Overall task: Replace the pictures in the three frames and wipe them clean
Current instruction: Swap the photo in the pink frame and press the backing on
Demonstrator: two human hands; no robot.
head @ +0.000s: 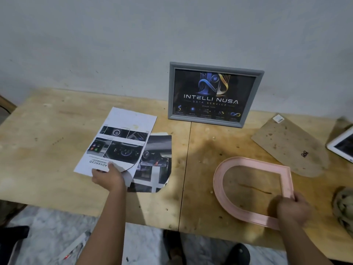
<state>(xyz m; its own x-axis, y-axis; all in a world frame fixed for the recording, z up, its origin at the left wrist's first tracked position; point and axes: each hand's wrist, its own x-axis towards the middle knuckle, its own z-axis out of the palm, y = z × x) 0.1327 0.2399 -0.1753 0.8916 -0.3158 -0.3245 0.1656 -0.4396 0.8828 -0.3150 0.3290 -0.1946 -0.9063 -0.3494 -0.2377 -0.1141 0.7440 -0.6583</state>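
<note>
Fingers (111, 166) of the left hand (108, 177) pinch the near edge of a white printed sheet of car-interior photos (122, 131), raising that edge off the pale plywood tabletop (47, 131). An arched piece looks cut out of its near right corner, likely to suit the frame. Under it lies a dark arch-cut photo print (158, 150), flat, partly covered.

Right hand (293, 209) grips the near square corner of the pink arch-shaped picture frame (219, 180), fingers curled round the moulding. Frame is empty, bare wood showing through — held steady, I judge, to take a picture. Probable backing, a brown arch-shaped board (286, 142), lies just beyond, apart.

Grey rectangular frame (215, 66) with a dark logo picture leans upright against the wall (114, 44); appears finished. White-edged frame (333, 145) cut off at right edge. Crumpled greyish cloth (343, 205) near it — handy for wiping.

Surface: two plywood sheets butted, pitted, stained. Wall grey-white, scuffed. Marbled floor (47, 226) below; dark shoes at bottom edge.
</note>
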